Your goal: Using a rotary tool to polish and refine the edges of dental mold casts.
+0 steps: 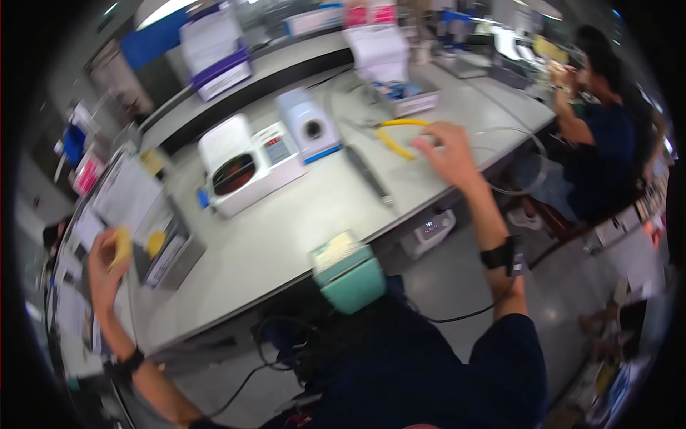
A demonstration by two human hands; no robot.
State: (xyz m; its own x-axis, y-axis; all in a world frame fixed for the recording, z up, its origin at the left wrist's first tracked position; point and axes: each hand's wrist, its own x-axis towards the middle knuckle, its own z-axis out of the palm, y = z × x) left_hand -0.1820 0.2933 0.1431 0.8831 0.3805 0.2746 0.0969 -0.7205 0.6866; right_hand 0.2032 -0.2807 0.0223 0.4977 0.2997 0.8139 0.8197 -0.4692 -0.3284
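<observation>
At the far left my left hand is closed around a yellow, curved piece that looks like part of a ring; its exact kind is blurred. Beside that hand stands a grey bin with a round yellow item in it. Over the right part of the table, my right hand has thumb and forefinger apart at the handle ends of yellow-handled pliers. Whether its fingertips touch the handles is unclear. The pliers lie with their handles spread.
A white device with a round dark basin and a pale blue box-shaped device stand mid-table. Near them lies a dark pen-like tool. A green box sits at the front edge. Another person works at right.
</observation>
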